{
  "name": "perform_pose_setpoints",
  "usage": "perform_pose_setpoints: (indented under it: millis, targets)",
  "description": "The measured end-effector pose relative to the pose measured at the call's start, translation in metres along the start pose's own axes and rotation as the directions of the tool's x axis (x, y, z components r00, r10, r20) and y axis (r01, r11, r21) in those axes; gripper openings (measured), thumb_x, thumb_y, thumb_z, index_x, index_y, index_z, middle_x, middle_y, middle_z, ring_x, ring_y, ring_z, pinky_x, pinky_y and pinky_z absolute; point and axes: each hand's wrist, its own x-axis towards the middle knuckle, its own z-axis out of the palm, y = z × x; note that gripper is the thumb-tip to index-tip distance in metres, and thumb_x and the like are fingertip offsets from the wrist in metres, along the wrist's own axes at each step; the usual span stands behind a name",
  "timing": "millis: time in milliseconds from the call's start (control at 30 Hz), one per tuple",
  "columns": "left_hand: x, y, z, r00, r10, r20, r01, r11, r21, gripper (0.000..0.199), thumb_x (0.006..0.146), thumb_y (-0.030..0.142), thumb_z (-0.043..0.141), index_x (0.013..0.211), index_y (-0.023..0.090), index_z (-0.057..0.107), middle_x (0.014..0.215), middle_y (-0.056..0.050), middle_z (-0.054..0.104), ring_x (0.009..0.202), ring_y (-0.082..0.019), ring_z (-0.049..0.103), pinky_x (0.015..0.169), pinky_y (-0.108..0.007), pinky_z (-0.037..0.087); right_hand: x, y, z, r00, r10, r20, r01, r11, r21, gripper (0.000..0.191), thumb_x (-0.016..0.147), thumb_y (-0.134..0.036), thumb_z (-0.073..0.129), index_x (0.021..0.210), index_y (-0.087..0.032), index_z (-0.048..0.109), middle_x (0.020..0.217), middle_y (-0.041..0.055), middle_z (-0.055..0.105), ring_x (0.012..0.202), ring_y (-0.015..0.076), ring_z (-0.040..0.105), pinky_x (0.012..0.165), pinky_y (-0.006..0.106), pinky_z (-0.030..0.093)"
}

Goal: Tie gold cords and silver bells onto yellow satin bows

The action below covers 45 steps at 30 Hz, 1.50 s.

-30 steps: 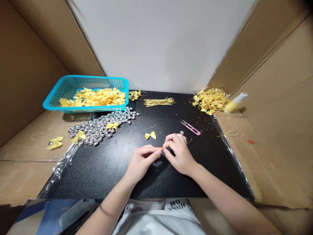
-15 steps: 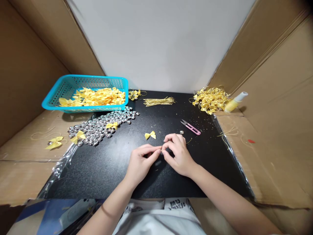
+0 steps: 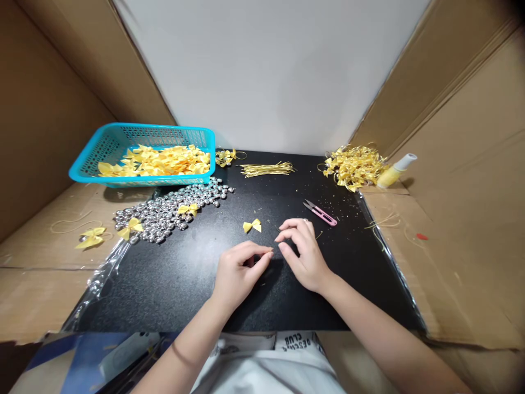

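Left hand [image 3: 235, 276]: thumb and forefinger tips together; whether they grip anything cannot be told. Right hand [image 3: 305, 260]: just beside, fingers curled, thumb apart from them. Bow [image 3: 252, 226]: on table [image 3: 180, 290], beyond both hands. Cloth [image 3: 297, 341]: inverted "CLUB"; adjoining word unclear.

Looks like a small craft workshop, walled with cardboard [image 3: 459, 158], holding loose beads [image 3: 158, 216], snips [image 3: 323, 214] and basketed bows [image 3: 164, 161].

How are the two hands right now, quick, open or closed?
Left hand: closed in a pinch; can't tell if it holds anything.
Right hand: open, nothing seen in it.
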Motion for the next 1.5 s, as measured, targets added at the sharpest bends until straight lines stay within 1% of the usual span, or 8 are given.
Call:
perform_pose_setpoints:
  millis: [67,200,367,567,733,967,1167,1500]
  targets:
    - [0.0012,0.0009,-0.0005,0.998,-0.06,0.001,0.06,0.995,-0.084,0.009,0.082,0.019,0.068,0.078,0.019,0.076,0.065,0.001,0.067,0.052,-0.008,0.05,0.053,-0.02,0.04,0.0017,0.0016,-0.002,0.999,0.032,0.018,-0.034,0.997,0.07,0.006,0.088,-0.02,0.058,0.093,-0.023,0.059,0.11,0.007,0.056,0.108,0.0242,0.051,0.097,0.045,0.038]
    - [0.0033,0.001,-0.0022,0.985,-0.161,0.065,0.171,0.959,-0.224,0.01,0.08,0.021,0.068,0.074,0.017,0.075,0.065,0.0,0.065,0.053,-0.008,0.046,0.05,-0.019,0.036,0.0043,0.0049,-0.0029,0.984,0.01,0.175,-0.051,0.972,0.228,0.013,0.084,-0.022,0.068,0.095,-0.024,0.062,0.11,0.0058,0.058,0.109,0.023,0.051,0.098,0.042,0.039]
    - [0.0031,0.0003,-0.0044,0.949,-0.254,0.189,0.305,0.893,-0.33,0.016,0.079,0.028,0.068,0.072,0.016,0.073,0.069,-0.003,0.065,0.056,-0.01,0.048,0.051,-0.02,0.035,0.0056,0.007,-0.0026,0.986,-0.003,0.164,-0.047,0.954,0.296,0.008,0.085,-0.022,0.069,0.083,-0.023,0.062,0.103,0.0043,0.059,0.104,0.0214,0.052,0.097,0.041,0.038]
    - [0.0031,0.0012,-0.0052,0.927,-0.292,0.235,0.36,0.869,-0.338,0.019,0.08,0.032,0.066,0.073,0.015,0.071,0.068,-0.002,0.061,0.058,-0.01,0.047,0.054,-0.022,0.035,0.0066,0.0067,-0.0035,0.981,-0.001,0.192,-0.06,0.95,0.307,0.01,0.085,-0.021,0.069,0.078,-0.022,0.062,0.099,0.0036,0.06,0.1,0.0206,0.052,0.094,0.04,0.039]
    - [0.0035,0.0009,-0.0042,0.919,-0.307,0.248,0.376,0.873,-0.312,0.021,0.081,0.034,0.064,0.073,0.014,0.068,0.065,0.0,0.057,0.056,-0.009,0.043,0.053,-0.022,0.033,0.0073,0.0068,-0.0039,0.977,0.005,0.213,-0.076,0.943,0.325,0.011,0.087,-0.024,0.067,0.078,-0.022,0.06,0.095,0.0031,0.06,0.097,0.0202,0.051,0.092,0.038,0.039]
    - [0.0054,0.0066,-0.0053,0.926,-0.294,0.238,0.357,0.888,-0.29,0.018,0.078,0.03,0.064,0.067,0.015,0.064,0.057,0.004,0.049,0.051,-0.007,0.035,0.049,-0.02,0.028,0.0079,0.0082,-0.0037,0.973,0.051,0.226,-0.128,0.932,0.34,0.018,0.089,-0.034,0.064,0.077,-0.022,0.059,0.095,0.0038,0.06,0.097,0.021,0.053,0.093,0.039,0.039]
    - [0.0058,0.0056,-0.0039,0.933,-0.305,0.193,0.348,0.902,-0.257,0.016,0.077,0.028,0.064,0.067,0.015,0.063,0.059,0.003,0.052,0.051,-0.008,0.035,0.049,-0.02,0.029,0.009,0.0092,-0.0036,0.97,0.073,0.232,-0.152,0.926,0.345,0.017,0.089,-0.031,0.064,0.077,-0.021,0.058,0.093,0.0037,0.061,0.096,0.0206,0.053,0.092,0.039,0.039]
    - [0.0043,0.0057,-0.003,0.945,-0.263,0.195,0.296,0.94,-0.168,0.011,0.074,0.018,0.061,0.065,0.016,0.065,0.06,0.002,0.058,0.053,-0.008,0.039,0.052,-0.021,0.03,0.0087,0.0072,-0.002,0.969,0.092,0.229,-0.167,0.927,0.335,0.013,0.088,-0.027,0.064,0.077,-0.021,0.057,0.091,0.0037,0.063,0.094,0.0206,0.055,0.089,0.039,0.042]
